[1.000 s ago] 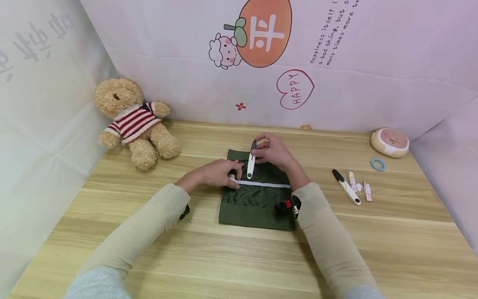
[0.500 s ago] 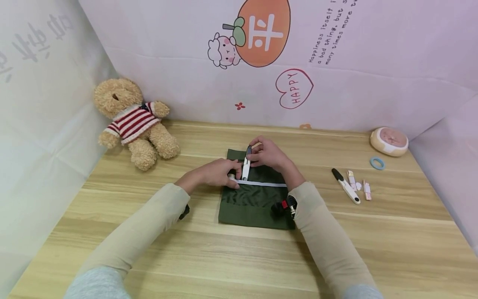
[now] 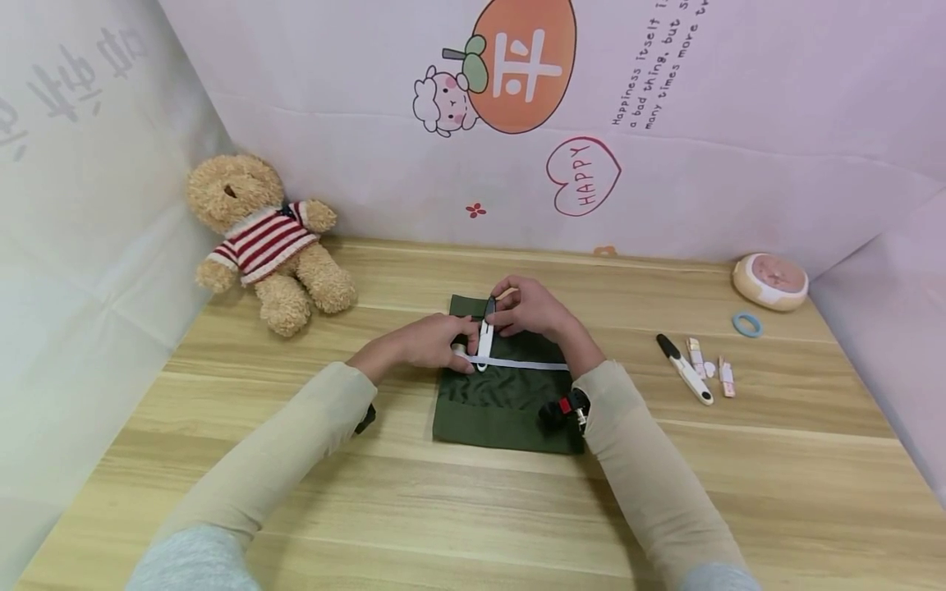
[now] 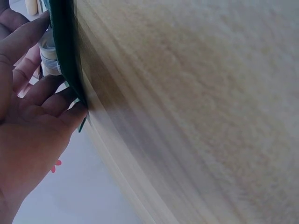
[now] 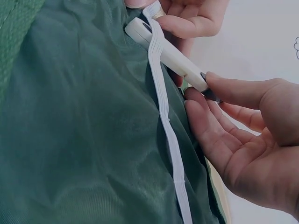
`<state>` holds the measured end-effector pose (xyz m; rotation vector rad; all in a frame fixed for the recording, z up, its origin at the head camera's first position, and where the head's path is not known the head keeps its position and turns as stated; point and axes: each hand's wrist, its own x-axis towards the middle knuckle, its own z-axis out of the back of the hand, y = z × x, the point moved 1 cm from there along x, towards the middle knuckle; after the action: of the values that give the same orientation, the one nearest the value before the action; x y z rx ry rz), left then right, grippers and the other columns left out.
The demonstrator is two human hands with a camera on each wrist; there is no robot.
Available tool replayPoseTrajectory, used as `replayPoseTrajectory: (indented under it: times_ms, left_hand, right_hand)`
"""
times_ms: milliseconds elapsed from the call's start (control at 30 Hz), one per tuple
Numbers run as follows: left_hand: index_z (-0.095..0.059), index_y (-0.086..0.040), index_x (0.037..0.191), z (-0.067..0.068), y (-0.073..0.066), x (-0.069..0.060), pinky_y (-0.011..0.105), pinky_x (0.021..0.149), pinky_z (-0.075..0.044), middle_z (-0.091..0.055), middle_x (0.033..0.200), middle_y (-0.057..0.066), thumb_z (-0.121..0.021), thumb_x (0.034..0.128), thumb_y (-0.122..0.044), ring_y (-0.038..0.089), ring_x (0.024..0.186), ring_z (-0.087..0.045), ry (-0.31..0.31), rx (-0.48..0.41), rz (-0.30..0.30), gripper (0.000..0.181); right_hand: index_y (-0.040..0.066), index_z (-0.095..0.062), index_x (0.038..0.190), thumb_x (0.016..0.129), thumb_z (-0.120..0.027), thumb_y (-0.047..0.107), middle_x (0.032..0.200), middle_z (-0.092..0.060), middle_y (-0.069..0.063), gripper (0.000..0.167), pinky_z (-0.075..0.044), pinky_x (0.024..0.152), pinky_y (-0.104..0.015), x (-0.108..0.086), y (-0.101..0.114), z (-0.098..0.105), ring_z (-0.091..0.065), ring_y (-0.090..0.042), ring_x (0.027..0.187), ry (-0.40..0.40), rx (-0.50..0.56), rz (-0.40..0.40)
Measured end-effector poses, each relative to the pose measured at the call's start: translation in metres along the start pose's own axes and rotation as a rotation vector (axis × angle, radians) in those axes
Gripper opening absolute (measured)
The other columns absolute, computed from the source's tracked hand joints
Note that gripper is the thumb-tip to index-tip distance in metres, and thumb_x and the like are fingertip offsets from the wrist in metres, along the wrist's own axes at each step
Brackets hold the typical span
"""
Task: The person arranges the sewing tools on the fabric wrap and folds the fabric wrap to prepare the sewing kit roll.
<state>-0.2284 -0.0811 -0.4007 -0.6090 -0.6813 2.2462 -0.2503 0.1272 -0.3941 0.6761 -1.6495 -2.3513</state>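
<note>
A dark green fabric piece (image 3: 502, 428) lies on the wooden table with a white elastic band (image 3: 526, 364) across it. My right hand (image 3: 538, 310) pinches the black end of a slim white tool (image 5: 180, 61), whose exact kind I cannot tell. Its rounded white end passes beneath the elastic, as the right wrist view shows. My left hand (image 3: 429, 341) pinches the elastic near the fabric's left edge. Between its thumb and fingers sits a small pale spool-like roll (image 4: 50, 58), partly covered. In the left wrist view, other fingertips touch the fabric edge.
To the right lie a similar black-and-white tool (image 3: 686, 369), small pale pink folded pieces (image 3: 727, 379) and a blue ring (image 3: 747, 325). A round beige-and-pink object (image 3: 772, 281) stands in the back right corner. A teddy bear (image 3: 269, 246) leans at the back left.
My right hand has brought the white tool left and toward me. Its rounded end, earlier above the elastic, has slid under it. My left hand has stayed in place.
</note>
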Motion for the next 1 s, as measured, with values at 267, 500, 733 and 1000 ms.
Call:
replayPoseTrajectory:
  times_ms: [267, 500, 733, 1000]
  left_hand:
    - [-0.062, -0.017, 0.096, 0.0006, -0.0027, -0.0021, 0.034, 0.085, -0.040, -0.044, 0.155, 0.018, -0.078, 0.0921, -0.025, 0.027, 0.113, -0.059, 0.001, 0.013, 0.002, 0.019]
    - [-0.063, -0.016, 0.096, 0.0010, -0.0035, -0.0022, 0.033, 0.086, -0.039, -0.042, 0.156, 0.018, -0.078, 0.0923, -0.025, 0.025, 0.117, -0.059, 0.002, 0.017, -0.009, 0.018]
    - [-0.062, -0.016, 0.096, 0.0009, -0.0038, -0.0024, 0.034, 0.085, -0.039, -0.040, 0.157, 0.018, -0.078, 0.0920, -0.024, 0.022, 0.101, -0.058, 0.005, -0.004, -0.002, 0.018]
    - [-0.062, -0.017, 0.096, 0.0011, -0.0036, -0.0023, 0.036, 0.092, -0.039, -0.039, 0.158, 0.016, -0.078, 0.0923, -0.024, 0.034, 0.140, -0.044, 0.008, 0.000, 0.011, 0.018]
  right_hand:
    - [-0.006, -0.049, 0.126, 0.095, -0.069, -0.001, 0.100, -0.064, -0.020, 0.038, -0.060, 0.076, -0.044, -0.0010, -0.0001, -0.0013, -0.067, -0.029, 0.082, 0.032, -0.066, 0.005]
    - [-0.007, -0.050, 0.125, 0.093, -0.071, -0.002, 0.101, -0.062, -0.021, 0.038, -0.060, 0.077, -0.044, -0.0015, -0.0003, -0.0006, -0.068, -0.031, 0.082, 0.061, -0.104, 0.006]
    - [-0.007, -0.050, 0.123, 0.093, -0.071, -0.003, 0.102, -0.061, -0.022, 0.038, -0.060, 0.078, -0.043, -0.0002, -0.0026, -0.0012, -0.069, -0.030, 0.080, 0.087, -0.113, -0.002]
    - [-0.008, -0.052, 0.123, 0.092, -0.071, -0.003, 0.103, -0.059, -0.022, 0.037, -0.060, 0.078, -0.041, -0.0013, -0.0005, -0.0042, -0.070, -0.029, 0.081, 0.148, -0.167, -0.013]
